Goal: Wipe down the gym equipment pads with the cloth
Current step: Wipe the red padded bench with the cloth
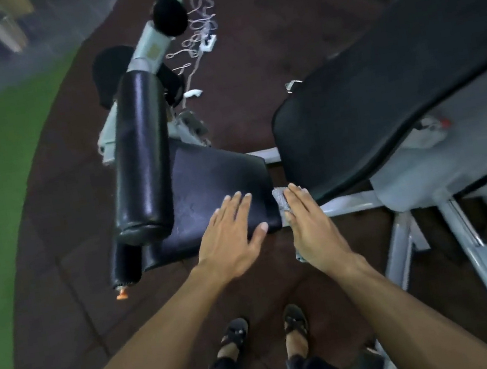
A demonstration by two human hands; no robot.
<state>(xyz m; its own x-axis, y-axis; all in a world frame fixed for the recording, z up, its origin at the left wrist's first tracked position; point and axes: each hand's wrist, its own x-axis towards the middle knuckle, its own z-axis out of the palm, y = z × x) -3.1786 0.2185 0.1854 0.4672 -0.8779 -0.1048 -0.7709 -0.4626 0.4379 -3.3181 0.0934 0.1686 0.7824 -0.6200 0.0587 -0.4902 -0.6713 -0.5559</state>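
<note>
The left hand [231, 234] lies flat, fingers straight, on the near right corner of the dark vinyl seat pad [205, 190]. The right hand [313, 230] presses the crumpled grey cloth [281, 200] with straight fingers against that pad's right edge. Likely mid-task: the black cylindrical roller pad [140, 156] and long black back pad [392, 65] seemingly remain.

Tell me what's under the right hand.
A grey cloth shows beneath the right hand, poking out past the fingertips and by the wrist. The hand hides its middle and whatever it presses on.
</note>
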